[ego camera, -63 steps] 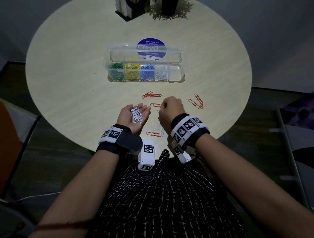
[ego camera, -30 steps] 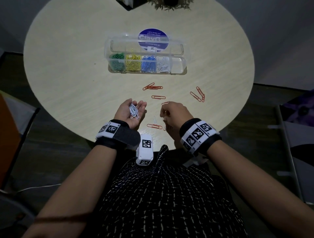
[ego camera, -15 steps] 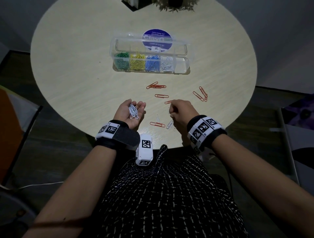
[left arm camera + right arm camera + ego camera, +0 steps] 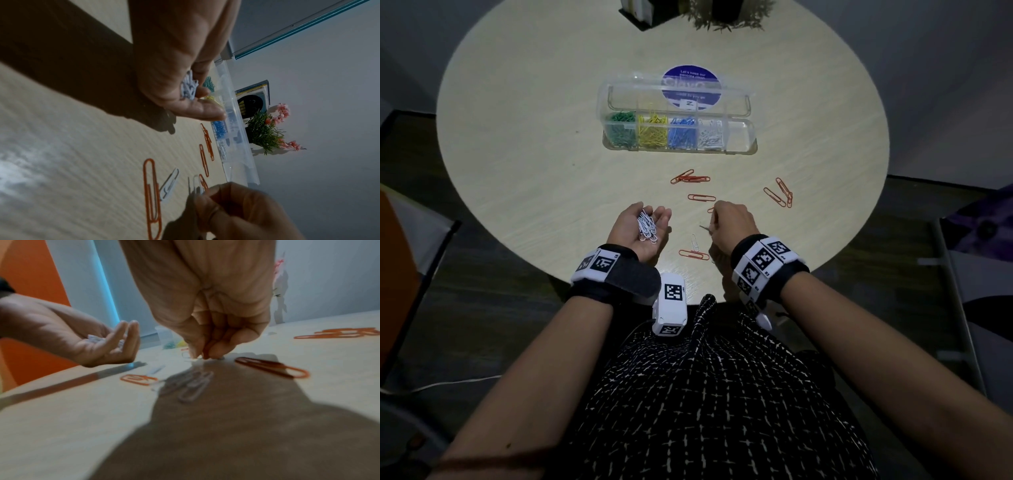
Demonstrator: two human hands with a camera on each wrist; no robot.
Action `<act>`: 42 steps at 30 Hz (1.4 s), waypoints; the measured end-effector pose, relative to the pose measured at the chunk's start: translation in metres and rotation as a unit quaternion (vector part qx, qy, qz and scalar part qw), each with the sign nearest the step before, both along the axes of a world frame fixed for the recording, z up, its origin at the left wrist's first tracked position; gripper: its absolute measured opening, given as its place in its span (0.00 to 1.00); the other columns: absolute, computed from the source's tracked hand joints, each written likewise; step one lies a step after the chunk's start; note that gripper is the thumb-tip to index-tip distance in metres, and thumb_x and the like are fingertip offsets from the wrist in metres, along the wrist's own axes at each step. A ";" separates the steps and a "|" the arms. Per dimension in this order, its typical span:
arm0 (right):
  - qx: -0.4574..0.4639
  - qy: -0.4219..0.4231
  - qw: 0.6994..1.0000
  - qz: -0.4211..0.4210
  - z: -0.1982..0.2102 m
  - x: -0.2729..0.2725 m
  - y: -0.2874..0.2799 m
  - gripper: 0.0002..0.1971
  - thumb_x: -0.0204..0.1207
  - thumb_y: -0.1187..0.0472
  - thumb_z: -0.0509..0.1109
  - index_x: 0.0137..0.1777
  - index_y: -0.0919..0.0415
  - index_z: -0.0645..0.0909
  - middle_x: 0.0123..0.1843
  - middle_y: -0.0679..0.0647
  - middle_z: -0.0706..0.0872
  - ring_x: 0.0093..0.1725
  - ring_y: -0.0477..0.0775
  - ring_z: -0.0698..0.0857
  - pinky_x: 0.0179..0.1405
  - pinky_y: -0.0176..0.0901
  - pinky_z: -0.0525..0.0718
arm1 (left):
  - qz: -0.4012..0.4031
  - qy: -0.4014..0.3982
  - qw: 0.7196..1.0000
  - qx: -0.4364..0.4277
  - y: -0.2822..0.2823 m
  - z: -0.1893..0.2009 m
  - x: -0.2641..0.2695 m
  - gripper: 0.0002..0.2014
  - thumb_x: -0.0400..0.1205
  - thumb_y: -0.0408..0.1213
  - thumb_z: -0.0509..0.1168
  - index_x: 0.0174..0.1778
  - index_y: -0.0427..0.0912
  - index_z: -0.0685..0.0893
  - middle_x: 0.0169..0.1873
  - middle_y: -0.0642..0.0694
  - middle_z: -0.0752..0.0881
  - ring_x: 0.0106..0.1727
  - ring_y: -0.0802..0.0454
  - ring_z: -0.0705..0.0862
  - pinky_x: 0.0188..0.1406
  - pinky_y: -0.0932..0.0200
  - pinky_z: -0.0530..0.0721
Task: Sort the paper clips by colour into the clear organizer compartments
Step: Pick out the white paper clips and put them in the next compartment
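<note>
My left hand (image 4: 654, 219) lies palm up and cupped near the table's front edge, carrying a pile of white paper clips (image 4: 647, 224). Just to its right, my right hand (image 4: 717, 219) pinches one white clip (image 4: 196, 185) between fingertips, low over the table. Another white clip (image 4: 695, 242) and an orange one (image 4: 693, 254) lie between my hands. More white clips (image 4: 195, 386) sit in the shadow under my right hand (image 4: 203, 353). The clear organizer (image 4: 739, 137) stands open further back, holding green (image 4: 621, 132), yellow (image 4: 652, 132), blue (image 4: 681, 133) and white (image 4: 710, 135) clips; its rightmost compartment has none.
Large orange clips lie loose on the round table (image 4: 534, 154): a cluster (image 4: 690, 179), a single (image 4: 701, 197), and several at the right (image 4: 779, 197). A blue round sticker (image 4: 690, 85) shows behind the organizer lid. A small plant (image 4: 729, 17) stands at the far edge.
My right hand has come up from the table edge toward the left hand with a white clip pinched in its fingertips. The left hand has stayed in place with its pile.
</note>
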State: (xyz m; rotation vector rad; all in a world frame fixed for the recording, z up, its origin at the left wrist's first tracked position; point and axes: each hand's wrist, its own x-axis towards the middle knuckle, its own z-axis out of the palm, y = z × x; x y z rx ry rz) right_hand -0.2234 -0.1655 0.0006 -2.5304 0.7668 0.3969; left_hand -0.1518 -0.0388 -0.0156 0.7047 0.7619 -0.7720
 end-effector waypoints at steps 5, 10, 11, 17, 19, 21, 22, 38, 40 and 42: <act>0.040 0.007 0.999 -0.021 0.001 0.001 0.024 0.10 0.76 0.69 0.66 0.57 0.68 0.79 0.61 0.65 0.82 0.63 0.64 0.79 0.58 0.48 0.78 | -0.002 -0.005 1.000 -0.002 0.002 0.000 0.003 0.18 0.88 0.40 0.54 0.33 0.37 0.72 0.36 0.43 0.79 0.25 0.48 0.87 0.21 0.63 0.85; 0.008 0.031 0.999 -0.005 0.000 0.002 0.030 0.10 0.78 0.69 0.65 0.58 0.68 0.78 0.63 0.66 0.81 0.64 0.66 0.79 0.62 0.53 0.77 | 0.002 -0.025 1.000 0.006 0.006 0.004 -0.001 0.17 0.89 0.38 0.51 0.37 0.33 0.73 0.39 0.39 0.80 0.52 0.45 0.81 0.59 0.59 0.82; 0.006 0.033 0.999 -0.005 0.001 0.002 0.031 0.10 0.78 0.69 0.65 0.58 0.68 0.78 0.63 0.65 0.81 0.64 0.66 0.79 0.62 0.53 0.77 | -0.001 -0.029 1.000 0.007 0.006 0.005 -0.002 0.18 0.89 0.38 0.50 0.38 0.33 0.74 0.39 0.38 0.80 0.54 0.44 0.80 0.65 0.57 0.78; 0.016 -0.002 1.000 -0.008 0.011 0.005 0.023 0.09 0.78 0.69 0.62 0.55 0.68 0.79 0.60 0.66 0.82 0.62 0.66 0.79 0.59 0.51 0.77 | -0.026 -0.029 0.999 -0.001 0.005 0.006 -0.001 0.20 0.90 0.40 0.46 0.41 0.31 0.75 0.42 0.36 0.80 0.64 0.41 0.77 0.65 0.54 0.76; 0.047 -0.055 0.997 -0.033 0.017 0.009 0.022 0.06 0.76 0.68 0.62 0.47 0.64 0.80 0.56 0.65 0.84 0.60 0.65 0.78 0.53 0.47 0.77 | -0.027 -0.026 0.999 -0.006 0.001 0.006 0.000 0.20 0.90 0.40 0.45 0.41 0.31 0.75 0.42 0.35 0.80 0.59 0.41 0.79 0.65 0.52 0.76; 0.091 -0.098 0.990 -0.050 0.021 0.013 0.026 0.07 0.75 0.66 0.64 0.35 0.58 0.76 0.51 0.63 0.85 0.55 0.61 0.78 0.47 0.44 0.74 | -0.038 -0.013 0.999 -0.012 -0.005 0.004 -0.002 0.20 0.90 0.40 0.46 0.41 0.31 0.75 0.42 0.35 0.80 0.49 0.43 0.82 0.64 0.53 0.77; 0.110 -0.110 0.987 -0.050 0.023 0.014 0.029 0.11 0.74 0.65 0.66 0.31 0.55 0.74 0.48 0.61 0.85 0.52 0.59 0.78 0.45 0.42 0.74 | -0.050 -0.003 0.998 -0.025 -0.008 0.001 -0.003 0.21 0.89 0.41 0.46 0.41 0.31 0.76 0.41 0.35 0.81 0.45 0.43 0.82 0.62 0.53 0.78; 0.052 -0.024 0.996 -0.072 -0.007 0.010 -0.030 0.07 0.74 0.68 0.69 0.51 0.66 0.83 0.56 0.62 0.86 0.56 0.63 0.84 0.54 0.46 0.81 | -0.205 0.006 0.978 -0.047 -0.015 -0.008 0.005 0.37 0.87 0.49 0.50 0.08 0.43 0.67 0.07 0.50 0.62 0.06 0.58 0.61 0.06 0.71 0.54; 0.032 -0.019 0.998 -0.049 -0.009 0.012 -0.025 0.07 0.76 0.70 0.65 0.50 0.67 0.84 0.55 0.63 0.86 0.55 0.64 0.84 0.55 0.49 0.82 | -0.192 0.005 0.980 -0.041 -0.017 -0.006 0.005 0.35 0.87 0.48 0.51 0.09 0.42 0.68 0.07 0.50 0.62 0.06 0.58 0.62 0.06 0.72 0.55; 0.011 -0.003 1.000 -0.020 -0.008 0.012 -0.023 0.08 0.77 0.70 0.63 0.51 0.67 0.83 0.56 0.63 0.85 0.56 0.64 0.83 0.56 0.51 0.81 | -0.176 0.010 0.984 -0.032 -0.019 -0.006 0.005 0.33 0.86 0.47 0.53 0.11 0.42 0.69 0.08 0.51 0.63 0.07 0.58 0.62 0.06 0.74 0.56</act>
